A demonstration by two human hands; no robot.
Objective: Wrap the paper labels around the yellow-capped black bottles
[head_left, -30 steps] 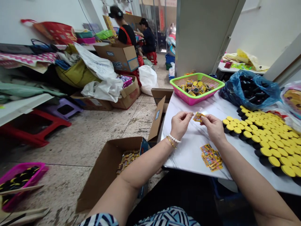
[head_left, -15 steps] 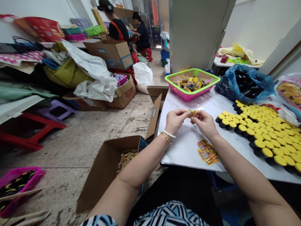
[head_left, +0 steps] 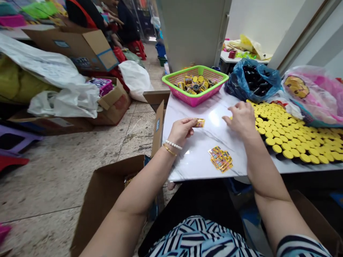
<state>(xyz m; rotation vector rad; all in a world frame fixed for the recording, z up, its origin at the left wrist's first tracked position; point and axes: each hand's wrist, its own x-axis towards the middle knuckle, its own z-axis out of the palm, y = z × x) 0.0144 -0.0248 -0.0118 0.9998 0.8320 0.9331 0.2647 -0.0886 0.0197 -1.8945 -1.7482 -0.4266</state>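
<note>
My left hand (head_left: 182, 130) pinches a small yellow printed label (head_left: 199, 123) above the white marble table (head_left: 206, 150). My right hand (head_left: 241, 117) has left the label and reaches to the near end of a block of black containers with yellow caps (head_left: 289, 137); its fingers are curled over one, and what they grip is hidden. A small stack of the same printed labels (head_left: 221, 161) lies on the table near its front edge, between my forearms.
A green and pink basket (head_left: 195, 84) of labelled containers stands at the table's far side. A blue bag (head_left: 253, 84) of black containers and a pink bag (head_left: 316, 96) lie to the right. An open cardboard box (head_left: 107, 200) sits on the floor left of my lap. People sit at the back.
Both hands held the label together before. Now only the left hand keeps it, and the right hand has moved right to the yellow-capped containers. The camera has tilted down and right.
</note>
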